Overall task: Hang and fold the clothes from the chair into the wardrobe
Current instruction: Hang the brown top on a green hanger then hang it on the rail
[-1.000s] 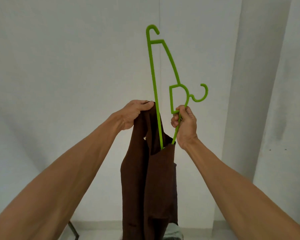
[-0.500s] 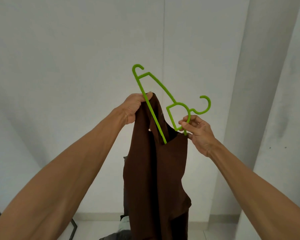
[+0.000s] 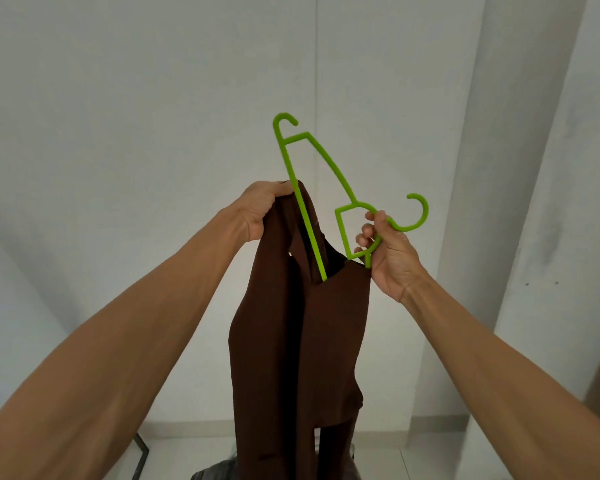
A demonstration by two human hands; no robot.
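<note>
A brown garment (image 3: 298,341) hangs lengthwise in front of me, held up at chest height. My left hand (image 3: 260,209) pinches its top edge at the collar. A bright green plastic hanger (image 3: 329,168) is tilted up to the left, its lower half tucked inside the garment's neck opening. My right hand (image 3: 388,258) grips the hanger near its hook, at the garment's right shoulder. The hanger's lower arm is hidden in the cloth.
A plain white wall (image 3: 153,98) fills the background, with a white pillar (image 3: 520,168) on the right. A dark chair leg (image 3: 141,455) shows at the bottom left and a grey heap of cloth (image 3: 219,472) lies below the garment.
The hanger has dropped from near upright and tilted left, sliding deeper into the neck opening. My right hand moved right and down, shifting its grip towards the hook. The garment has spread wider.
</note>
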